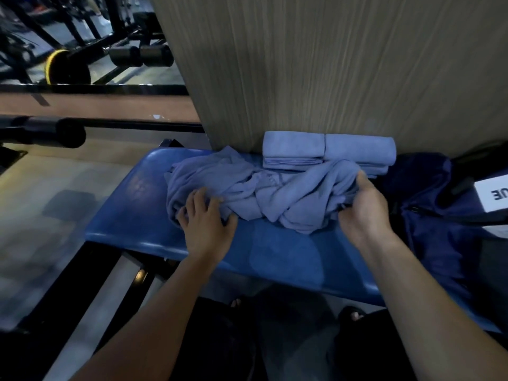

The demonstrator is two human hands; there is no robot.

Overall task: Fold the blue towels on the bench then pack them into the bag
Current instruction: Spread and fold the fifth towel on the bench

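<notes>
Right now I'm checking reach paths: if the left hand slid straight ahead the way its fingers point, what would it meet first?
The left hand already rests on the crumpled towel, so it would push straight into that heap. Beyond lie the folded towels against the wooden panel, though depth is hard to judge.

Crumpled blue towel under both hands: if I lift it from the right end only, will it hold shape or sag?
The crumpled towel will probably sag and trail; its soft folds and twists suggest limp cloth. It looks light, since the right hand bunches it easily. Dragging may nudge the folded towels touching it behind.
</notes>
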